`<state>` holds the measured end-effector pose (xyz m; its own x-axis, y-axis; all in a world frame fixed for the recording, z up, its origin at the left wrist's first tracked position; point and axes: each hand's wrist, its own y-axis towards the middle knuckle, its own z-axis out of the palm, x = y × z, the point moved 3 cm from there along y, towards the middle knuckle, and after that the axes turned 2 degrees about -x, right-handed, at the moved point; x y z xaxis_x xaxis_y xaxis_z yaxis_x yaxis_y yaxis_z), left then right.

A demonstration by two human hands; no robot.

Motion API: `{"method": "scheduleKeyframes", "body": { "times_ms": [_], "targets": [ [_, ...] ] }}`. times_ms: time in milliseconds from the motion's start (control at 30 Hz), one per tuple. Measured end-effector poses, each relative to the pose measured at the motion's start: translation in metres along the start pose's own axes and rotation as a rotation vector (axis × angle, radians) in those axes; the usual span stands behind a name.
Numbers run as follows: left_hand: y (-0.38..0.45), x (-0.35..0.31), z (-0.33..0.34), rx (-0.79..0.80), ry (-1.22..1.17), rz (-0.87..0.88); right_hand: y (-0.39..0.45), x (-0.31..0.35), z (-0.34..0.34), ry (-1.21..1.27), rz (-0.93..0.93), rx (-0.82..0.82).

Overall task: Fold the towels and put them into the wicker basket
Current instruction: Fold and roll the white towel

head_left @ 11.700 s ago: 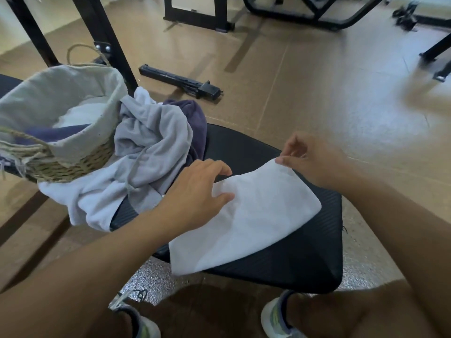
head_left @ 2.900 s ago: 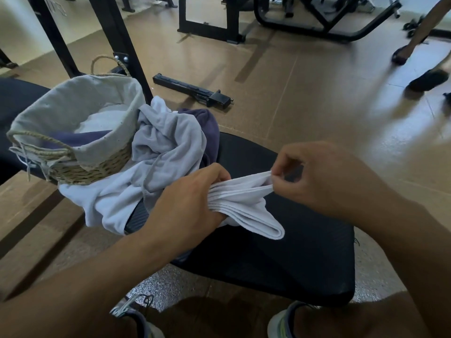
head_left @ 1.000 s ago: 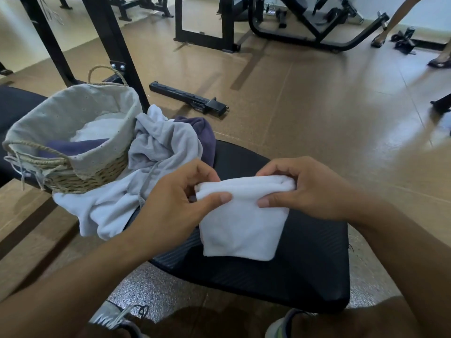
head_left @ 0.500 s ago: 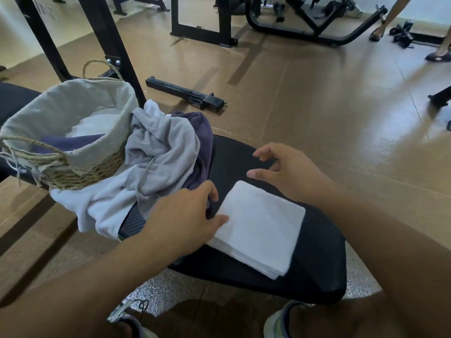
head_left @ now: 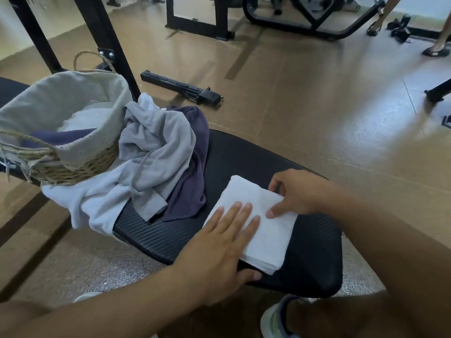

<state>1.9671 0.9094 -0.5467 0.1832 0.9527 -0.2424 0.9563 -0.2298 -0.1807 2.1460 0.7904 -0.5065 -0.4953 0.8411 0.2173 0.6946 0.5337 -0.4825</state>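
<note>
Left hand (head_left: pixel 219 250) lies flat, palm down, fingers straight & together on the near-left part of the folded white towel (head_left: pixel 263 230), thumb hooked under/against its near edge; pressing, not gripping. Right hand (head_left: pixel 295 193) sits at the towel's far-right edge, thumb tip on top, fingers curled over the edge; whether they actually pinch the layers can't be told, since the fingertips are hidden behind the hand. Towel is a compact rectangle, several layers showing at its near-right corner, lying on the black bench pad (head_left: pixel 312 254) w/ one corner close to the pad's near edge. Left of it on the pad, a loose pile: grey towel (head_left: pixel 156 152) on top, purple towel (head_left: pixel 195 172) under & beside it, and a pale white one (head_left: pixel 92 203) hanging off the pad's left side; how many cloths are in the pile is hard to say, folds overlap. Basket (head_left: pixel 80 164) stands at far left, touching the pile, cloth liner folded over the wicker rim; inside, a purple cloth & a white cloth show partly, the rest hidden by the near wall. Basket's left side is cut off by the frame. Black bar (head_left: pixel 180 90) lies on the floor (head_left: pixel 317 106) beyond. Gym frames at top are cropped; someone's feet at top right are blurred. Shoe (head_left: pixel 273 318) at bottom, partly hidden by the forearm.
</note>
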Motion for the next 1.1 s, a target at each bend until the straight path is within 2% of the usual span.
{"method": "scheduleKeyframes", "body": {
  "times_ms": [233, 300, 433, 533, 600, 733, 800, 1000, 1100],
  "targets": [
    [0.002, 0.001, -0.001, 0.015, 0.007, -0.015, 0.003, -0.005, 0.001, 0.017, -0.045, 0.091],
    [0.005, -0.001, -0.007, -0.028, -0.021, -0.032, 0.003, -0.004, 0.0, 0.004, -0.052, 0.107],
    [0.01, 0.01, -0.045, -0.403, -0.288, -0.129, -0.005, 0.005, -0.008, 0.042, -0.147, 0.027],
    [0.014, 0.035, -0.067, -0.629, -0.172, -0.133, -0.014, 0.017, -0.014, 0.135, -0.248, -0.049],
    [0.016, 0.055, -0.074, -0.596, -0.141, -0.167, -0.019, 0.024, -0.017, 0.188, -0.314, -0.093],
    [0.018, 0.082, -0.073, -0.311, -0.173, -0.169, -0.02, 0.031, -0.02, 0.255, -0.376, -0.138],
    [0.018, 0.087, -0.069, -0.263, -0.153, -0.161, -0.017, 0.03, -0.019, 0.29, -0.369, -0.128],
    [0.019, 0.086, -0.072, -0.458, -0.131, -0.198, -0.007, 0.027, -0.013, 0.233, -0.321, -0.092],
    [0.021, 0.089, -0.078, -0.573, -0.048, -0.215, -0.001, 0.029, -0.015, 0.192, -0.32, -0.265]
  ]
}}
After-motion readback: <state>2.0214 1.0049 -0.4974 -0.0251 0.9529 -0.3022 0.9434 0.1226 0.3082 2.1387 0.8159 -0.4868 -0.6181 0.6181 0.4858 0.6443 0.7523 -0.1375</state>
